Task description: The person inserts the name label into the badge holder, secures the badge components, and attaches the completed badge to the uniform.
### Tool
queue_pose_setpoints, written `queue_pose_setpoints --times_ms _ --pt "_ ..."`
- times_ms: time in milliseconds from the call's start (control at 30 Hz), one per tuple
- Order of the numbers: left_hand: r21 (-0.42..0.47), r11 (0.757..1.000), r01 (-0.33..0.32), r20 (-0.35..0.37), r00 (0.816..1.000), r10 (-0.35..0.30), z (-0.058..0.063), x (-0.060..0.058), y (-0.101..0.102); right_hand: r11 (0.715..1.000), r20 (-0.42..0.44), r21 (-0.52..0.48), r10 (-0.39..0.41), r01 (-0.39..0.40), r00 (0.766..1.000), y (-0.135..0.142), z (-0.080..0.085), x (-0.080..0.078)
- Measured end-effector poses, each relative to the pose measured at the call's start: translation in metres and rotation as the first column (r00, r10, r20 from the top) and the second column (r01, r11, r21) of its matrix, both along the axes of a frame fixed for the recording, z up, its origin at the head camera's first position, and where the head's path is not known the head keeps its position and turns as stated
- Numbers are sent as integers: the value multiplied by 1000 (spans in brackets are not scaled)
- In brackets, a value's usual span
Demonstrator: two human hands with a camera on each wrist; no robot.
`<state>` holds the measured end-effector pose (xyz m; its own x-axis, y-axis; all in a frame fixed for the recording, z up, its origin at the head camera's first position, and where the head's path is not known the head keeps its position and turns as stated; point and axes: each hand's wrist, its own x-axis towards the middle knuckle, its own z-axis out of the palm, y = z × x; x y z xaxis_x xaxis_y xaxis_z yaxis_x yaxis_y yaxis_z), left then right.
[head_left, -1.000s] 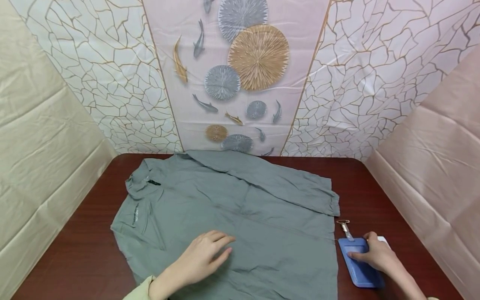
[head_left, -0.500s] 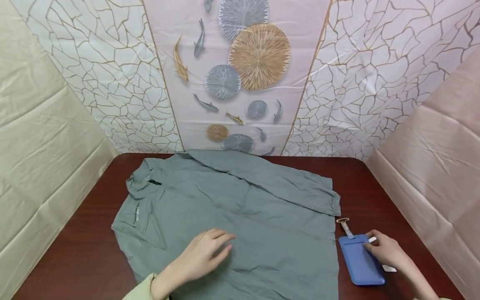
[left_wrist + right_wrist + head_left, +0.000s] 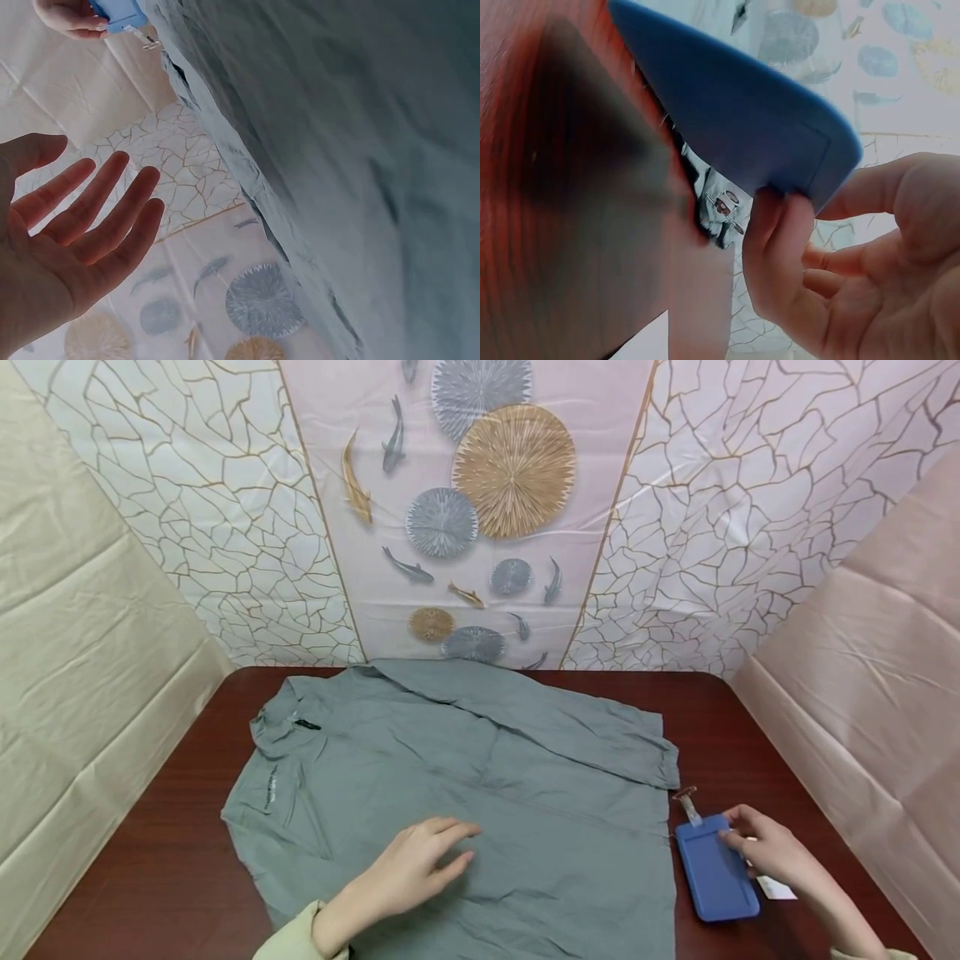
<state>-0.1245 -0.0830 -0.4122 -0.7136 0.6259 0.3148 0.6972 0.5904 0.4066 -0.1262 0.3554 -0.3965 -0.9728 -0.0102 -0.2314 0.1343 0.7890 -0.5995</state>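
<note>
A blue badge holder (image 3: 716, 877) with a metal clip (image 3: 687, 807) is pinched at its upper right edge by my right hand (image 3: 771, 847), thumb on its front. In the right wrist view the holder (image 3: 735, 97) stands tilted above the tabletop and casts a shadow there. Beneath that hand, a white card (image 3: 777, 888) lies partly hidden. My left hand (image 3: 408, 875) hovers palm down over a grey-green jacket (image 3: 555, 852), fingers relaxed and holding nothing. The left wrist view shows those fingers (image 3: 112, 202) spread loosely beside the cloth.
The jacket lies spread over most of the dark red table (image 3: 157, 860), its collar toward the left. One sleeve (image 3: 540, 718) is laid along the far side. Patterned cloth (image 3: 480, 568) hangs behind, and beige cloth walls (image 3: 97, 693) flank the table.
The right hand has tilted and raised the badge holder slightly; its face now shows plain blue instead of a pale window. More of the white card shows below. The left hand has barely moved.
</note>
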Motion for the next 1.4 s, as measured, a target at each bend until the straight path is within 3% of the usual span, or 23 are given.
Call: queue_pose_setpoints --times_ms 300,467,800,1167,1400 --pt "85 996 30 169 985 -44 2 -1 4 992 57 -122 13 -5 998 -16 9 -2" --pt "113 993 22 195 980 -44 3 -1 8 974 73 -223 58 -41 996 -27 10 -3" --pt "160 987 -19 305 952 -31 6 -3 12 899 40 -407 193 -161 980 -56 7 -11" --pt "251 967 -37 377 924 -62 10 -11 21 848 91 -483 297 -219 951 -99 18 -22" --pt "285 956 -70 376 926 -44 11 -17 27 802 79 -529 370 -276 925 -123 24 -26"
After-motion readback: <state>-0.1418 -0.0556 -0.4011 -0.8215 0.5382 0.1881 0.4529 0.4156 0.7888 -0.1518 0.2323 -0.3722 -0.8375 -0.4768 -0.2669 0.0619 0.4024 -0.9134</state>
